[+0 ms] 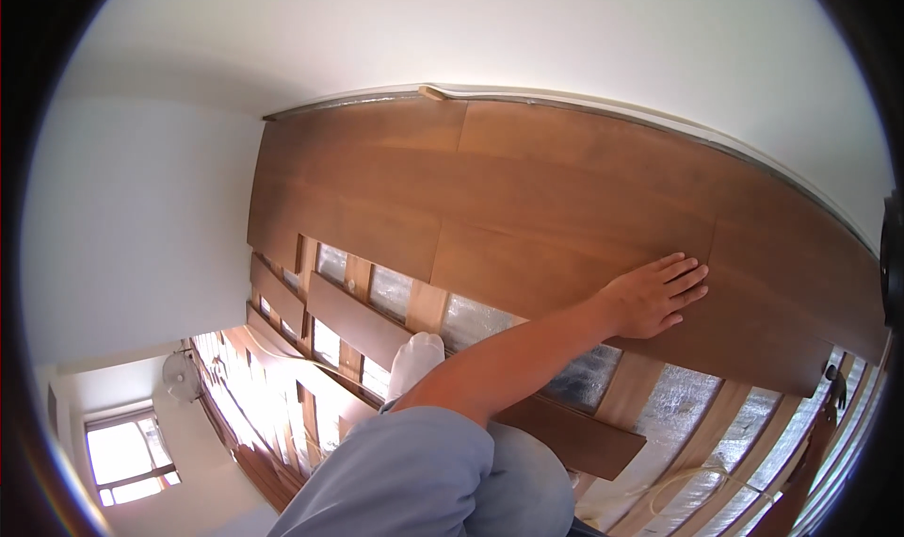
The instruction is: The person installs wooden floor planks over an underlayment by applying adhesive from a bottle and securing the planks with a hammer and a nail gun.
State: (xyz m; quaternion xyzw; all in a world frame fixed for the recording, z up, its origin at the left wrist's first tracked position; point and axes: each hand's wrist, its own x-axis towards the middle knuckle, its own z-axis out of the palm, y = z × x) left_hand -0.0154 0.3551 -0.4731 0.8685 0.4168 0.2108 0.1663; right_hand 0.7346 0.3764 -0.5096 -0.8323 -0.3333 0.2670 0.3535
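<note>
My left hand (pixel 655 299) lies palm down with its fingers spread on a wide brown floorboard (pixel 574 264), near the seam with the board to its right. Nothing is in its grasp. The bare left forearm stretches across from the lower middle of the head view. Several matching boards sit edge to edge in rows under and beyond the hand. My right hand is out of view. A loose short board (pixel 574 438) lies below the forearm, partly hidden by my leg.
Wooden battens (pixel 633 386) with silvery foil between them show along the near side. A tool resembling a hammer (pixel 832 379) is at the right. A thin pale cable (pixel 673 480) curls over the foil. A small wooden wedge (pixel 432 92) sits by the far wall. A fan (pixel 181 377) stands left.
</note>
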